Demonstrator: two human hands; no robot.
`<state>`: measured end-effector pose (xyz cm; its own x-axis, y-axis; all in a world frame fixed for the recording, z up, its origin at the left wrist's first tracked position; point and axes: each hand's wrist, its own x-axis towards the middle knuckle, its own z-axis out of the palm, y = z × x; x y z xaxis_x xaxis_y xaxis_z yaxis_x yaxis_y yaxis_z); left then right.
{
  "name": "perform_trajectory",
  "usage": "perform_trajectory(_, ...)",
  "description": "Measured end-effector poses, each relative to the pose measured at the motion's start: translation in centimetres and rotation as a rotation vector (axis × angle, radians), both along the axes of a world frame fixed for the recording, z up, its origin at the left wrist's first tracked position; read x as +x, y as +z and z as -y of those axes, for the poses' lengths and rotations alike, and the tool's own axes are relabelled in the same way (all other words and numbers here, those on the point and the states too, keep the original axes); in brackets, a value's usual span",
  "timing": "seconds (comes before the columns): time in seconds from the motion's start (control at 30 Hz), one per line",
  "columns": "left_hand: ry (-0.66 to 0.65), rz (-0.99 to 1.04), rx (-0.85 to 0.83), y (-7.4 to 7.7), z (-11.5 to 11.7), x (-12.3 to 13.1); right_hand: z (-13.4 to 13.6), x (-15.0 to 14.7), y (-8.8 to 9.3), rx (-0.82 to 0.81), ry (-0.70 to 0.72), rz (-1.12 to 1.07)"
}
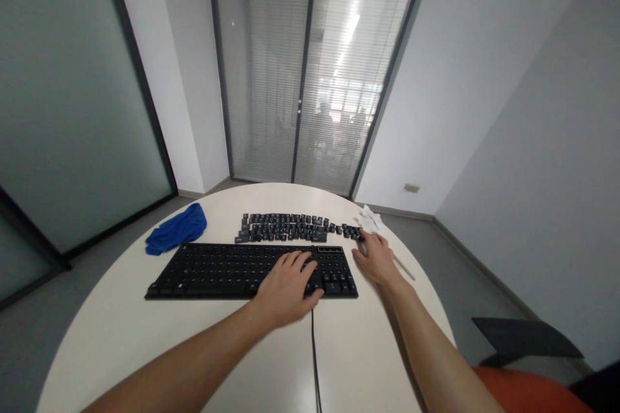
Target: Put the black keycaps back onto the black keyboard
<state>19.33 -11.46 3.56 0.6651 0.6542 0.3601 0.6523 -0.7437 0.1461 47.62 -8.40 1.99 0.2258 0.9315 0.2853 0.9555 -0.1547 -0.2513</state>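
Note:
A black keyboard lies across the white round table. Its right-hand number block carries keycaps, while much of the rest looks bare with small pale dots. My left hand rests over the keyboard's right half, fingers spread and holding nothing visible. Behind the keyboard, loose black keycaps are laid out in rows. At the right end of these rows, the index fingertip of my right hand touches or hovers at a keycap. The right thumb stays apart from that finger; whether the fingertip presses on a keycap is hard to tell.
A crumpled blue cloth lies at the table's left. Beyond my right hand are a white crumpled tissue or cloth and a thin pale stick. The keyboard's black cable runs toward me. A dark chair stands at right.

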Motion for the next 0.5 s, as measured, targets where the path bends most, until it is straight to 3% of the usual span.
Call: perform_trajectory(0.5, 0.001, -0.01, -0.005, 0.19, 0.05, 0.0, -0.31, 0.46, 0.17, 0.056, 0.018, 0.081)
